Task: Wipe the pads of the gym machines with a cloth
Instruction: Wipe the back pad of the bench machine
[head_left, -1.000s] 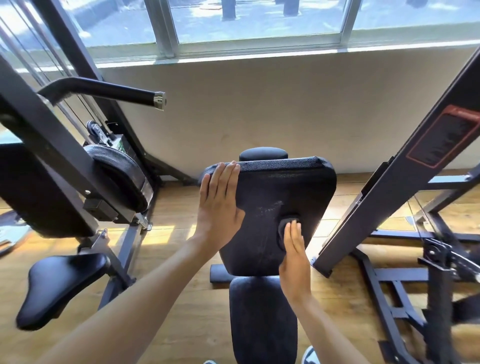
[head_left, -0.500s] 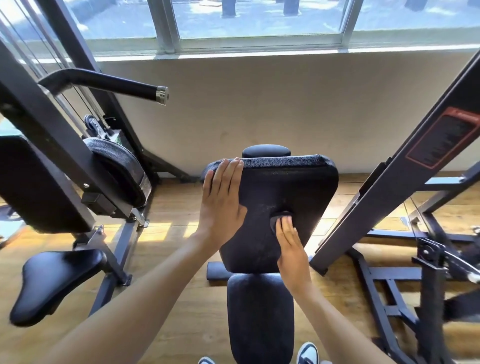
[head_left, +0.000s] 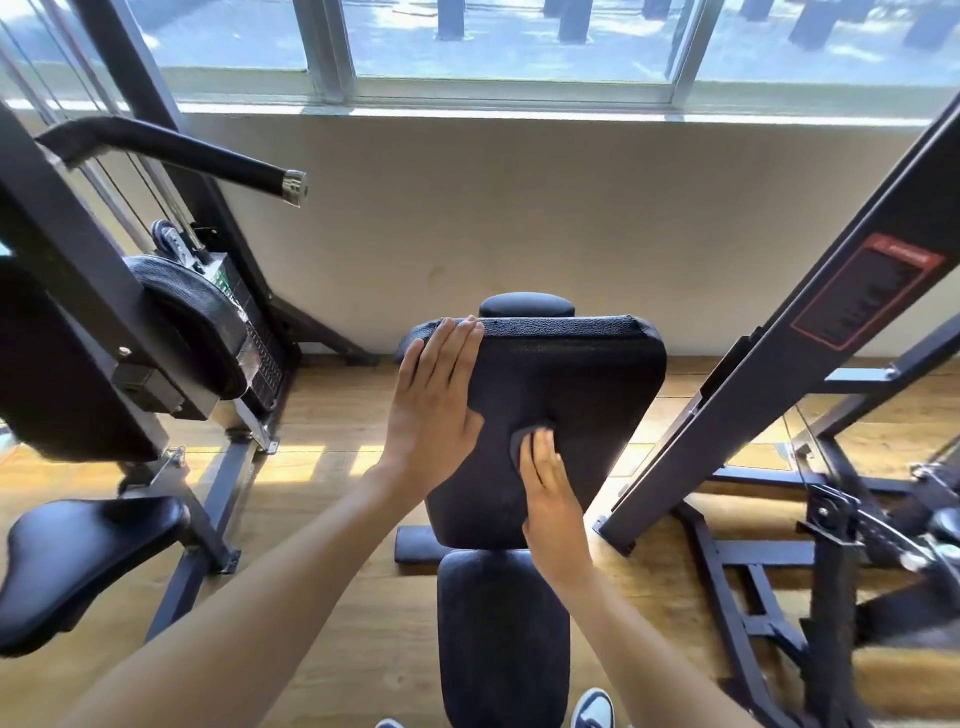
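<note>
On back pad (head_left: 587, 384), right hand (head_left: 553, 499) presses cloth (head_left: 524, 436), apparently flat.

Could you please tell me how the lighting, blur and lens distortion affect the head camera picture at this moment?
Head view: strong daylight from the window leaves bright patches on the wooden floor; the black textured back pad stays dark, so the small grey cloth under the right hand barely stands out; the wide lens splays the dark steel upright; the lower right corner is blurred.

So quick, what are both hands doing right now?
Left hand: open, flat against the back pad, fingers straight.
Right hand: open, straight fingers pressing the dark cloth on the pad.
</note>
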